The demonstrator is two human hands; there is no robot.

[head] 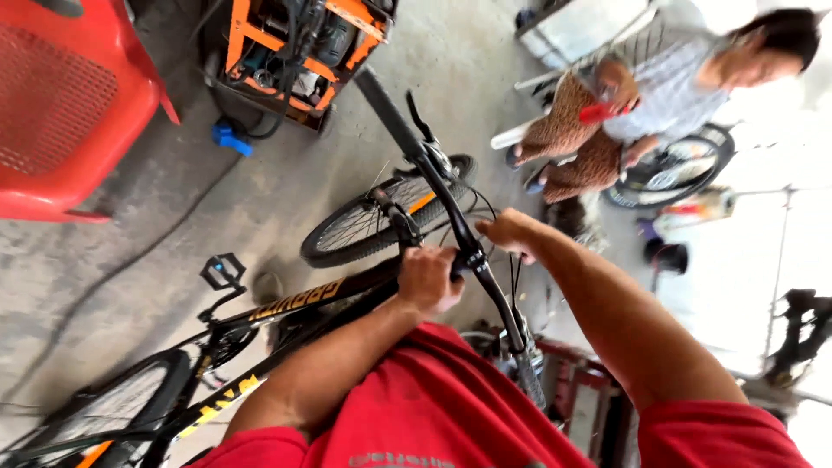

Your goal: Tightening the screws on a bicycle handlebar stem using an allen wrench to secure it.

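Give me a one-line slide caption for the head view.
Left hand and right hand at the handlebar of a black bicycle on a concrete floor; seated person behind.

Red short-sleeved T-shirt, sleeves ending well above the elbows, forearms bare down to the grip. Left hand (pixel 427 279) and right hand (pixel 510 231) bare: no gloves, watch or rings visible. Faint grey print on shirt front, partly cut off at the frame edge.
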